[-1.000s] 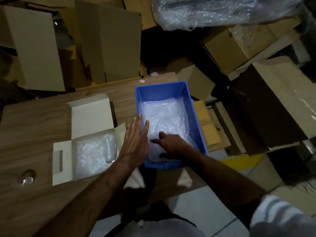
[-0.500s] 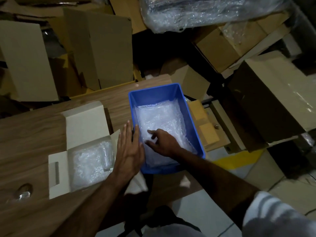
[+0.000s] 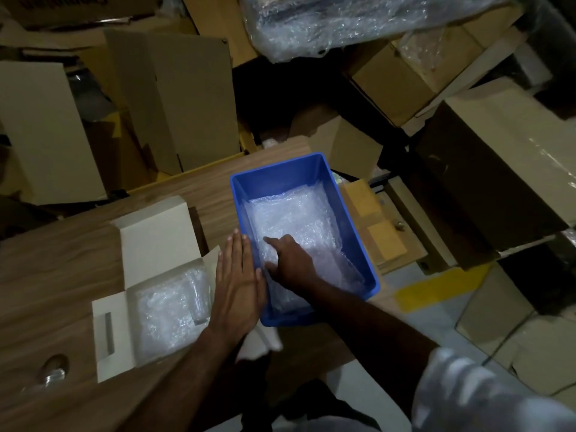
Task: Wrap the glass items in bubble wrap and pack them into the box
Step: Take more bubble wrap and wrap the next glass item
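A blue plastic bin [image 3: 352, 222] stands on the wooden table [image 3: 62, 251], lined with sheets of bubble wrap [image 3: 296, 219]. My right hand [image 3: 290, 260] is inside the bin, index finger stretched out, pressing on the wrap near the left wall. My left hand [image 3: 238, 282] lies flat with straight fingers against the bin's left outer wall. To the left an open white box [image 3: 156, 232] holds bubble wrap and a clear drinking glass [image 3: 196, 300]. Another small glass item [image 3: 51, 371] lies on the table at the lower left.
Piles of brown cardboard boxes [image 3: 174, 98] crowd the space behind the table and to the right. A large bubble-wrap roll [image 3: 343, 20] lies on top at the back. Small cardboard pieces [image 3: 374, 232] sit right of the bin. A yellow floor line [image 3: 442, 288] runs below.
My left hand has moved from over the bin's rim to its left outer wall. My right hand has slid forward and left inside the bin on the wrap.
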### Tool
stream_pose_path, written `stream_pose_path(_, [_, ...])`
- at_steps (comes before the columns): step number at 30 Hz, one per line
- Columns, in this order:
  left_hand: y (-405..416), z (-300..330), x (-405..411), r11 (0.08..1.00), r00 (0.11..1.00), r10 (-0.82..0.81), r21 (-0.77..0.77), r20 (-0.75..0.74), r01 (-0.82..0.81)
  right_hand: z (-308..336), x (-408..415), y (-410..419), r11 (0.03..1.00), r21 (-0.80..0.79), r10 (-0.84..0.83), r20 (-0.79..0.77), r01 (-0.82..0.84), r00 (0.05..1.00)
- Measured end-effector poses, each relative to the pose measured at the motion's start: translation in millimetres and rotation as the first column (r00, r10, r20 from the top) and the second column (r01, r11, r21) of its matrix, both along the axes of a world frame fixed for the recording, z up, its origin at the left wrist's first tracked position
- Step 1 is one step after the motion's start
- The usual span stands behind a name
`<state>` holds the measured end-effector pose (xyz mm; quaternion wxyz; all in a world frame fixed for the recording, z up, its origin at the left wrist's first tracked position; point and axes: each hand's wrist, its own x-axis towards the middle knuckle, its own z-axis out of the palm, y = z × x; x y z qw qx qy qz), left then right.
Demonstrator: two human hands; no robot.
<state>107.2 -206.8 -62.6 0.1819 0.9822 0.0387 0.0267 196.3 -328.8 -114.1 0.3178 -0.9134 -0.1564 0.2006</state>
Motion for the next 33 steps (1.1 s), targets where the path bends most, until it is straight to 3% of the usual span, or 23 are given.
stream_pose_path(7, [6.8,-10.9,-0.2,0.997,1.0,-0.002,-0.082,-0.011,0.001,-8.4,2.9,12.0,0.988,0.134,-0.086,0.085,0.074,0.993])
stream_pose_path(16, [3.7,-9.4,-0.1,0.999,1.0,-0.024,-0.033,-0.006,0.024,-10.7,8.5,15.9,0.961,0.222,-0.183,0.053,0.167,0.982])
stream_pose_path(25, [1.9,-7.0,1.2,0.999,1.0,-0.015,-0.046,0.017,0.016,0.1,8.0,5.8,0.953,0.234,-0.258,0.289,0.193,0.922])
stream_pose_path(33, [2.5,-8.1,1.9,0.999,1.0,0.0,-0.041,0.006,0.001,3.8,8.5,6.2,0.937,0.286,-0.287,0.293,0.203,0.912])
